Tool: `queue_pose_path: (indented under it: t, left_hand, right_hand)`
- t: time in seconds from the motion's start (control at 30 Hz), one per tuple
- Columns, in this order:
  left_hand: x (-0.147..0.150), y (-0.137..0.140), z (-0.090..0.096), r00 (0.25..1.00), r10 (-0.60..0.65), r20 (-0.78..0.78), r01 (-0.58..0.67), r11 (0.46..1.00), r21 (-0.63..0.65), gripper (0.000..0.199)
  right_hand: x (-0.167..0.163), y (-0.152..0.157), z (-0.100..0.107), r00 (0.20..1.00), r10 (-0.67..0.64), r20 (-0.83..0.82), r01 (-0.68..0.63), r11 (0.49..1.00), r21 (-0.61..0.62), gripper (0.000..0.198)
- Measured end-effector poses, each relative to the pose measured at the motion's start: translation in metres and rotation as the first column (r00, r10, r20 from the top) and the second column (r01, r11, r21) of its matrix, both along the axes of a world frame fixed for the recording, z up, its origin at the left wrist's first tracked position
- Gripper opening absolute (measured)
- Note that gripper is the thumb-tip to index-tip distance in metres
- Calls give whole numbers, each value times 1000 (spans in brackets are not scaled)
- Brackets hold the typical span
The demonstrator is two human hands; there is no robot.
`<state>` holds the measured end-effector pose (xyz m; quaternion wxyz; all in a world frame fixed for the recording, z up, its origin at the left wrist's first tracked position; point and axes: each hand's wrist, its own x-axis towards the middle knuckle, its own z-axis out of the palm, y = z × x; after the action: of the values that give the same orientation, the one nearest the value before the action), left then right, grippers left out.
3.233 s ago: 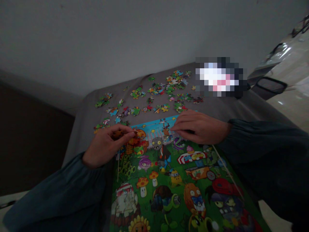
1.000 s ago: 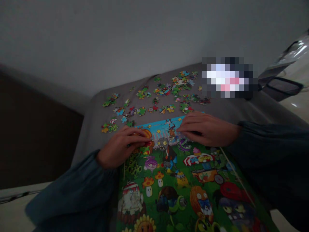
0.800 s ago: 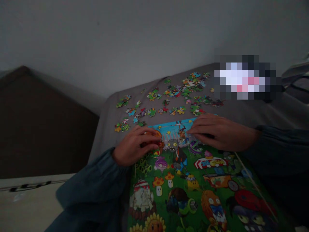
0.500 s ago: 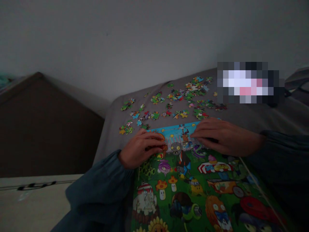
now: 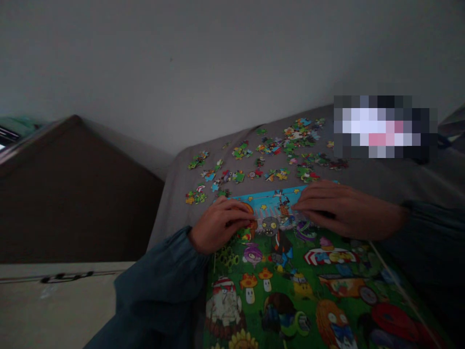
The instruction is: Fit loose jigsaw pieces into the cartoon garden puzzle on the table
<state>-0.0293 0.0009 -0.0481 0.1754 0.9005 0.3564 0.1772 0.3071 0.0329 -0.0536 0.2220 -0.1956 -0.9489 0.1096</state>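
Observation:
A colourful cartoon picture board with zombies, plants and mushrooms lies in front of me on grey cloth. My left hand rests over its upper left edge, fingers stretched toward the middle and the thumb a little apart. Over the upper right part lies my right hand, its fingers extended side by side and the thumb below them with a gap. Both hands touch the board, and I see nothing held between their fingers. Just beyond the board, many loose jigsaw pieces lie scattered in clusters.
Grey cloth covers the surface, which meets a plain wall behind. At the left stands a dark brown panel, with a pale surface below it. A pixelated patch hides something at the upper right.
The whole view has shifted slightly, so everything appears a little farther right. Both hands keep their places on the board, and the loose pieces lie as before.

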Motion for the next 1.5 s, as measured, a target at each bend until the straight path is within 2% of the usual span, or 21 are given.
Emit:
queue_pose_path:
  t: [0.13,0.23,0.4,0.77,1.1,1.17,1.23,1.27,1.33,1.4,1.5]
  left_hand:
    - [0,1,-2,999,26,29,-25,999,-29,20]
    - [2,0,-2,995,84,57,-78,992,-103,17]
    - [5,-1,-5,967,244,69,-225,952,-209,11]
    - [15,-5,-3,915,399,63,-366,884,-290,9]
    - [17,-6,5,890,441,119,-369,848,-380,8]
    - [16,-8,9,874,456,169,-365,844,-393,16]
    - [15,-11,12,822,506,263,-353,814,-462,27]
    - [14,-12,14,766,548,334,-326,781,-533,30]
    - [13,-12,17,609,642,466,-193,689,-698,33]
    - [13,-11,19,459,713,530,-16,603,-798,32]
    - [13,-9,20,372,756,539,98,545,-832,38]
  right_hand:
    - [0,0,0,1000,-6,16,6,1000,0,30]
    - [0,0,0,1000,-7,7,7,1000,-7,29]
    - [-1,-1,-2,1000,-20,-2,20,1000,-22,29]
    - [-1,0,-2,1000,-20,-1,20,999,-32,30]
    - [-1,-1,-3,999,-27,-18,26,999,-42,29]
    - [-1,-1,-3,999,-30,-21,29,999,-38,29]
    - [0,-1,-2,999,-30,-16,30,999,-27,30]
    - [0,-1,-2,1000,-27,-11,27,999,-22,30]
    - [1,-1,-2,1000,-21,-5,21,1000,-16,30]
    - [1,-1,-2,1000,-13,-7,13,1000,-15,30]
    - [0,-1,0,1000,-17,-16,17,1000,-16,29]
